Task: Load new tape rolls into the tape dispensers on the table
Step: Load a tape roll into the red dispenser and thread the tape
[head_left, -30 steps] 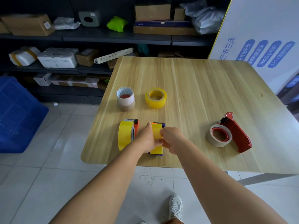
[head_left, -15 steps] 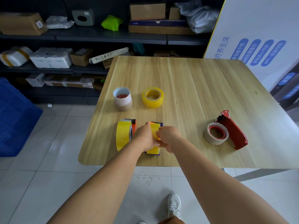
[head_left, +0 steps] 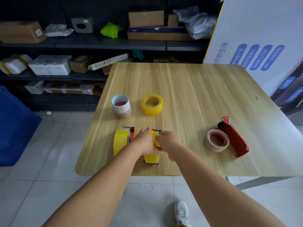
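Note:
Near the table's front edge, a yellow tape roll (head_left: 151, 158) stands on edge in a blue dispenser (head_left: 156, 129). My left hand (head_left: 146, 142) grips this roll from the left. My right hand (head_left: 168, 142) pinches the roll's top from the right. Left of them an orange dispenser (head_left: 132, 132) holds another yellow roll (head_left: 120, 142). At the right lies a red dispenser (head_left: 233, 136) with a beige roll (head_left: 216, 142) on it. Further back stand a loose yellow roll (head_left: 152, 104) and a white-and-brown stack of rolls (head_left: 121, 106).
The wooden table (head_left: 188, 89) has its front edge just below my hands. Dark shelves (head_left: 98, 45) with boxes stand behind it. A blue crate (head_left: 14, 125) sits on the tiled floor at left. A white printed panel (head_left: 255, 38) stands at the right.
Both hands stay on the yellow roll in the blue dispenser. The right hand's fingers have shifted slightly up onto the roll's top. The camera view has drifted a little.

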### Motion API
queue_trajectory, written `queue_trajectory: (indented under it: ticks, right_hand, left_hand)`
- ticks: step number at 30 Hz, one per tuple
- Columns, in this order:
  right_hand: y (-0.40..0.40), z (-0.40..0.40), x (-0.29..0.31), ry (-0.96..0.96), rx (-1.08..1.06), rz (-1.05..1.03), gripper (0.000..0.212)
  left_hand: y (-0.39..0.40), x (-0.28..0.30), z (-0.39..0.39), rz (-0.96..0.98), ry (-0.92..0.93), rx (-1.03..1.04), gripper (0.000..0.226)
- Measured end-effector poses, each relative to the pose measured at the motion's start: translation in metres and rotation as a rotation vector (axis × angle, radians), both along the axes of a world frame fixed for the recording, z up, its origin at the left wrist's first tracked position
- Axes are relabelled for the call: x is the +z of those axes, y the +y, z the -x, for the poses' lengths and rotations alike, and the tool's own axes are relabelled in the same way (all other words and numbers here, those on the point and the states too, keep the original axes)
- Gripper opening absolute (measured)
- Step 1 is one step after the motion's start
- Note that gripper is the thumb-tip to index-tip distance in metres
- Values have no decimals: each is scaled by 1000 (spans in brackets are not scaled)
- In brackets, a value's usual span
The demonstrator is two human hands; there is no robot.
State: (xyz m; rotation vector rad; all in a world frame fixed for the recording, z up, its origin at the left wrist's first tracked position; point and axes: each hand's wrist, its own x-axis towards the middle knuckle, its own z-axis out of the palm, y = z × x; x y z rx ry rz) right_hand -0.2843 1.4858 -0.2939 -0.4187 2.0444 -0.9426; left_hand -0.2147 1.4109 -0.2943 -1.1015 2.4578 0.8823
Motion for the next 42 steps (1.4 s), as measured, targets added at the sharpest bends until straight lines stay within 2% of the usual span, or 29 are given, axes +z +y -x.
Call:
queue_trajectory:
  ticks: [1,5,9,16,23,25,27,31,36,42]
  right_hand:
    - [-2,7,-2,36,-43,14,33]
    - [-12,32,-4,145,48,-10,33]
    - [-18,72,-8,306,146,-9,51]
    - [-9,148,-15,556,318,-40,56]
    - [36,204,-37,671,354,-196,62]
    - [49,213,-44,688,367,-294,67]
    - [61,220,-50,655,387,-398,70]
    - [71,230,-59,560,401,-503,70]
    - [64,240,-63,528,352,-412,72]
    - [34,243,-64,578,379,-214,62]
  left_hand:
    - [-2,2,2,-5,9,-15,114]
    - [-15,7,18,-13,73,14,101]
    - [-22,11,49,75,120,32,85]
    - [-5,0,126,73,140,-8,79]
    - [44,-33,180,-7,108,-77,77]
    - [61,-42,191,-79,116,-71,76]
    - [76,-49,200,-157,152,-80,63]
    - [93,-63,214,-138,158,-170,41]
    - [84,-74,218,5,118,-260,29]
    - [26,-76,216,157,107,-57,28]
